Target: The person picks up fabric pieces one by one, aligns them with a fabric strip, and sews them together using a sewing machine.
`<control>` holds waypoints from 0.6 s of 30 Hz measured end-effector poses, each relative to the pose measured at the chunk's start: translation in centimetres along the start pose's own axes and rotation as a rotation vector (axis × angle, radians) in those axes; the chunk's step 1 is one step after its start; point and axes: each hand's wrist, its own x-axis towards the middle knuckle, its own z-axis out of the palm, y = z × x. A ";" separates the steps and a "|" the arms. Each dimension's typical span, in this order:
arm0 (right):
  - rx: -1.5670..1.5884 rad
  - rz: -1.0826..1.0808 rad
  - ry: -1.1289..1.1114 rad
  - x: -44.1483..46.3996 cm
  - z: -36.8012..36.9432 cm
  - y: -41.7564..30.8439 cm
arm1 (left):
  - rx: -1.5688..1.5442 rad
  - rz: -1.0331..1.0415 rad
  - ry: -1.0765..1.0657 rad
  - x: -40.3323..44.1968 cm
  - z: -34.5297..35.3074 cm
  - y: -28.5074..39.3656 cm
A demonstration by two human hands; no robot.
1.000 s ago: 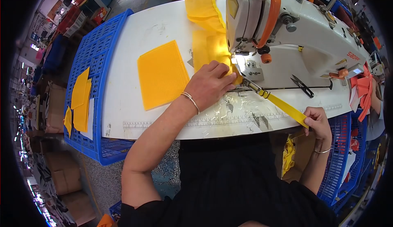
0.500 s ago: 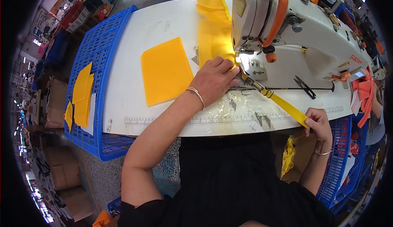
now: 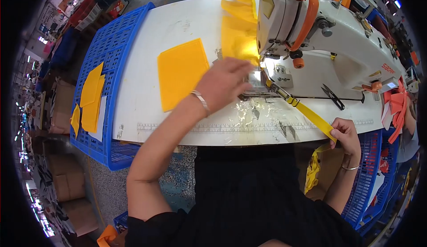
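My right hand (image 3: 346,135) pinches a yellow binding strip (image 3: 315,118), which runs taut into a metal folder (image 3: 276,88) beside the needle of the white sewing machine (image 3: 284,20). Yellow fabric (image 3: 240,35) lies to the left of the machine head, lit by its lamp. My left hand (image 3: 224,84), somewhat blurred, hovers over the table in front of that fabric with its fingers stretched out and nothing in them. Just left of it lies a flat yellow fabric piece (image 3: 183,73).
Black thread snips (image 3: 332,96) lie right of the needle plate. A printed ruler (image 3: 191,127) runs along the table's front edge. A blue basket (image 3: 116,78) with yellow pieces (image 3: 92,98) stands at left. More blue baskets (image 3: 367,176) are at lower right.
My left hand has let go of the yellow fabric by the needle and drawn back to the left. My right hand stays on the strip. The view has shifted slightly.
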 end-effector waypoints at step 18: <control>-0.025 -0.025 0.006 -0.2 0.2 0.8 | -0.054 -0.667 0.104 -7.2 -3.5 -5.5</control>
